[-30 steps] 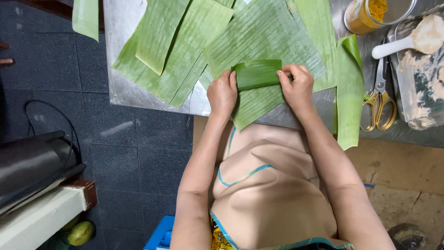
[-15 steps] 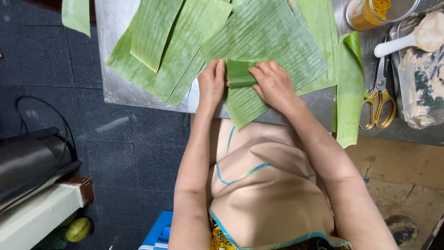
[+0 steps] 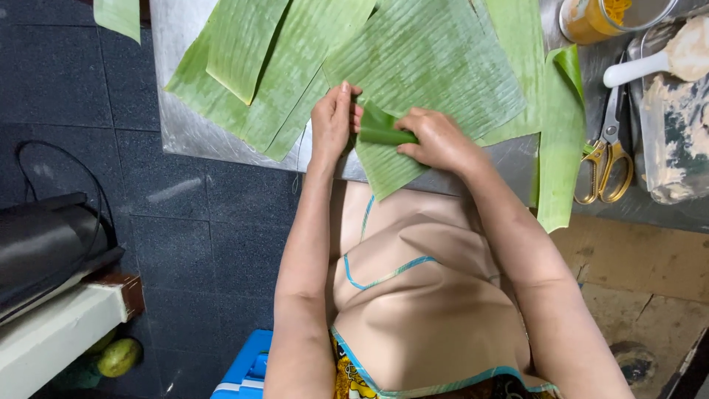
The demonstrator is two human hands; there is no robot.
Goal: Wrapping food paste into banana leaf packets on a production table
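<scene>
Green banana-leaf roll (image 3: 385, 133) partly formed at counter (image 3: 517, 159) front edge; pinched by left hand (image 3: 332, 122), pressed flat under right hand (image 3: 436, 140); leaf tail unrolled.

Folded leaf parcel (image 3: 384, 131) lies on leaves (image 3: 436, 66), scissors (image 3: 607, 151) right.

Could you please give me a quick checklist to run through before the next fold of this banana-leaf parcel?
1. Left hand on the parcel's left end: ok, fingers pinch it.
2. Right hand pressing the folded leaf parcel: ok, it rests on top.
3. Parcel supported on the metal table: ok, though the leaf under it overhangs the near edge.
4. Filling fully enclosed: cannot tell, the inside is hidden.
5. Spare banana leaves within reach: ok, spread just beyond the hands.
6. Scissors clear of the hands: ok, they lie apart at the right.
</scene>
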